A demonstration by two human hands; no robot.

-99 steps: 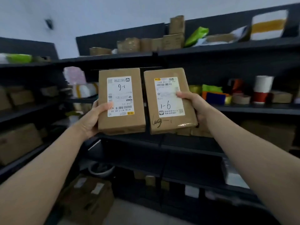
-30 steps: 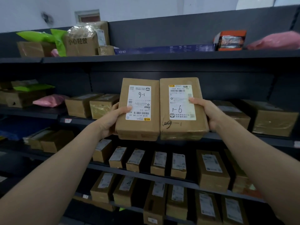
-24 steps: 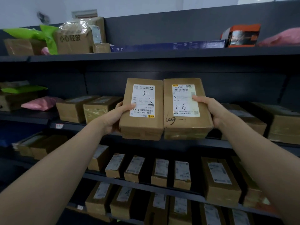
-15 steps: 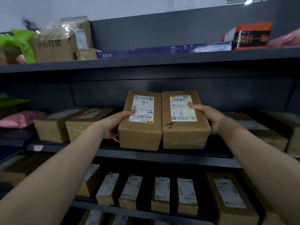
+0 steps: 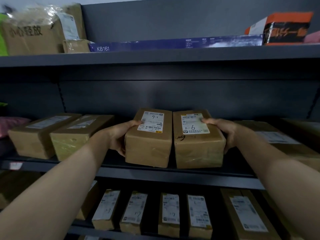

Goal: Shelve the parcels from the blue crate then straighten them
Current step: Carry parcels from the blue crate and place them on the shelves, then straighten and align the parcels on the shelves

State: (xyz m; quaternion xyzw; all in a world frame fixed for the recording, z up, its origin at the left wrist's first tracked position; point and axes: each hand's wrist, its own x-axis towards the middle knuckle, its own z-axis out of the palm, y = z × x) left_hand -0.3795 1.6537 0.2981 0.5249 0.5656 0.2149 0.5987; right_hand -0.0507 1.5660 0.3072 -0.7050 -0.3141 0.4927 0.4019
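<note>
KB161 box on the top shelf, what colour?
Dark blue with white lettering; the KB161 box shows in the head view.

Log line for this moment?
left hand: holds left parcel | right hand: holds right parcel | parcels: side by side, middle shelf

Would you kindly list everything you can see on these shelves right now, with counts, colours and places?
Held parcels: two, brown with white labels, side by side on the middle shelf, one in each hand.
Other middle-shelf boxes: two brown at left; more brown ones at right, count unclear.
Pink bag: one, far left of middle shelf.
Small labelled boxes: at least four brown in a row on the lower shelf, a larger one to their right.
Long flat box: one, blue, top shelf.
Orange box: one, top shelf right.
Top-left boxes: about three, brown.
Left hand: gripping the left parcel.
Right hand: gripping the right parcel.
</note>
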